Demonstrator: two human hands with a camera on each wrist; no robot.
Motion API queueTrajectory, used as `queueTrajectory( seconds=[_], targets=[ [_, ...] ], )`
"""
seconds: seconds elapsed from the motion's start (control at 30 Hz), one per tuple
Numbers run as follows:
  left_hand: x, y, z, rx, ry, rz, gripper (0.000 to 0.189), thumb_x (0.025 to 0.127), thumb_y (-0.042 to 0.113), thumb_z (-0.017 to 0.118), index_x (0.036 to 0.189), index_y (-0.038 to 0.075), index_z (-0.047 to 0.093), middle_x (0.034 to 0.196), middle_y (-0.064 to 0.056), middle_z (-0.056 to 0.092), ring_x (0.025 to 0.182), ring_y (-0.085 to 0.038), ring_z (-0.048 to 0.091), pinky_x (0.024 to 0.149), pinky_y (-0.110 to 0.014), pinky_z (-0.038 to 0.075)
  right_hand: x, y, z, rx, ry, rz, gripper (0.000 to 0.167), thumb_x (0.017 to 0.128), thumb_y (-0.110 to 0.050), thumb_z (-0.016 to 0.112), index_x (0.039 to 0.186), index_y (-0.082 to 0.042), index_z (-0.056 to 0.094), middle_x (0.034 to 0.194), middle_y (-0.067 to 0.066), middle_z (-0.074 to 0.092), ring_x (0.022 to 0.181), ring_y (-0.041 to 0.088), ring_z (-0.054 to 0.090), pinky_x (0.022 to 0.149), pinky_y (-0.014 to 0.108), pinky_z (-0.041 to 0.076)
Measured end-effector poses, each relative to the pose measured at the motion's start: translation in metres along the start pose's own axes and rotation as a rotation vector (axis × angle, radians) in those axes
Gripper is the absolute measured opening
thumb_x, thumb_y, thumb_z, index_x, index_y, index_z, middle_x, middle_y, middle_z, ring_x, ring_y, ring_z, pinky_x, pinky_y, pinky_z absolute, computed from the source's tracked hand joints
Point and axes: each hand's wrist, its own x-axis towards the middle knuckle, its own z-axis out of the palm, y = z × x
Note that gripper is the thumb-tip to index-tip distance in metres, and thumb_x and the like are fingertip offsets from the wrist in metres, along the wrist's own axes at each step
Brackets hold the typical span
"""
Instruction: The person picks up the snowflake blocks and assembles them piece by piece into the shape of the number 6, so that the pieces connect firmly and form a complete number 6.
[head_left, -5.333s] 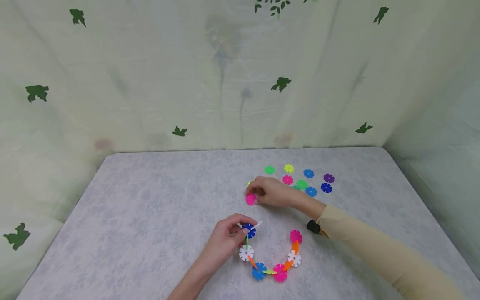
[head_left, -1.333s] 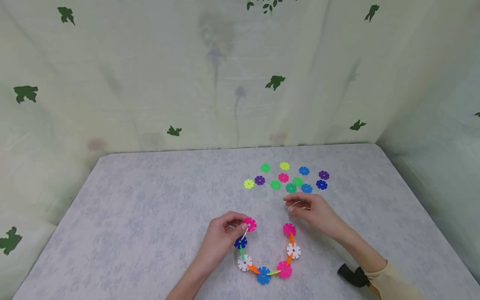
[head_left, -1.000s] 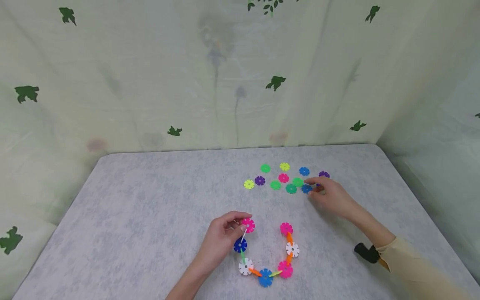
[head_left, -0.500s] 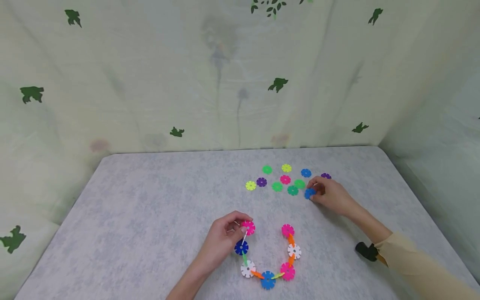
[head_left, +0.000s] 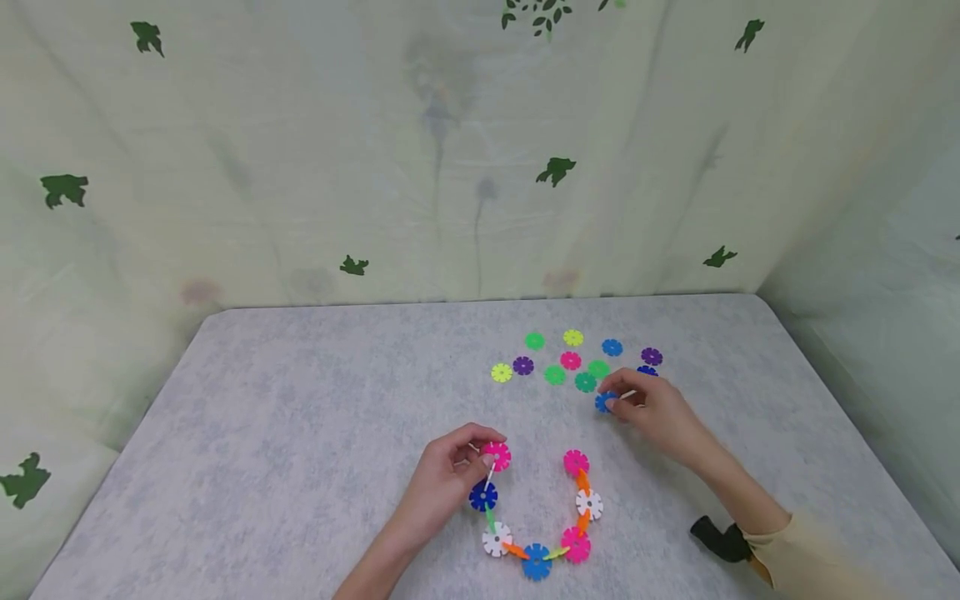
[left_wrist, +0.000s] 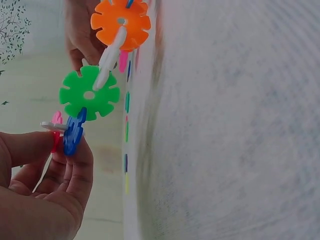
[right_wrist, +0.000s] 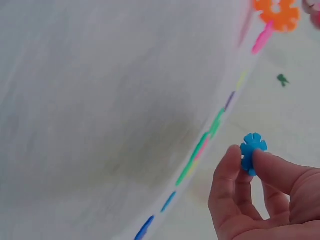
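In the head view my left hand pinches a pink notched plastic disc at the left end of a U-shaped chain. A white disc, seen edge-on, joins it to a dark blue disc. From there slotted discs run through a light blue one to a pink end disc on the right. My right hand holds a loose light blue disc between thumb and fingers; the right wrist view shows this blue disc too. Close up in the left wrist view are a green disc and an orange disc.
Loose discs lie scattered farther back on the grey table, among them a yellow disc, a purple disc and a green disc. A patterned curtain stands behind the table.
Since the earliest frame, the pink disc has joined the chain's left end. My right hand has since picked a light blue disc from the scattered ones and drawn it toward me and slightly left.
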Motion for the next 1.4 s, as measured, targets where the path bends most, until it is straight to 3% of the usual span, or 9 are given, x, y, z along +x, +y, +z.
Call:
queueTrajectory(
  seconds=[0.23,0.53,0.8,1.03,1.4],
  targets=[
    [0.000,-0.001,0.000,0.030,0.009,-0.021,0.031,0.090,-0.003,0.058,0.115,0.010,0.070,0.104,-0.003,0.064,0.081,-0.022,0.056,0.064,-0.027,0.051,-0.017,-0.025,0.024,0.161,0.027,-0.059,0.020,0.093,-0.002,0.067,0.111,-0.009,0.067,0.101,0.004,0.065,0.083,0.027,0.064,0.072,0.035,0.057],
    [0.001,0.000,0.001,0.075,0.004,-0.039,0.033,0.089,-0.003,0.056,0.115,0.012,0.069,0.104,-0.001,0.063,0.078,-0.023,0.056,0.060,-0.027,0.049,-0.024,-0.057,0.045,0.324,-0.027,-0.031,0.022,0.093,-0.007,0.067,0.115,-0.011,0.066,0.105,0.004,0.065,0.091,0.034,0.064,0.075,0.031,0.057],
    [0.001,0.001,0.001,0.047,-0.006,-0.029,0.030,0.091,-0.001,0.057,0.116,0.011,0.069,0.103,-0.002,0.064,0.075,-0.022,0.057,0.056,-0.025,0.046,-0.024,-0.067,0.060,0.433,-0.031,0.013,0.018,0.093,-0.010,0.068,0.111,-0.010,0.066,0.096,0.007,0.067,0.087,0.036,0.066,0.078,0.042,0.057],
    [0.001,0.000,-0.001,0.015,-0.004,-0.055,0.027,0.093,0.001,0.058,0.115,0.012,0.069,0.103,-0.002,0.065,0.076,-0.023,0.058,0.059,-0.025,0.048,-0.023,-0.069,0.069,0.442,-0.034,0.016,0.013,0.093,-0.007,0.067,0.106,-0.011,0.066,0.098,0.008,0.066,0.085,0.034,0.067,0.074,0.037,0.057],
    [0.002,0.001,0.000,-0.064,-0.016,-0.100,0.025,0.094,0.002,0.059,0.115,0.012,0.068,0.103,-0.006,0.065,0.075,-0.021,0.059,0.060,-0.024,0.049,-0.024,-0.070,0.073,0.459,-0.077,-0.037,0.009,0.093,-0.010,0.068,0.102,-0.011,0.066,0.099,0.007,0.066,0.089,0.033,0.066,0.081,0.030,0.055]
  ],
)
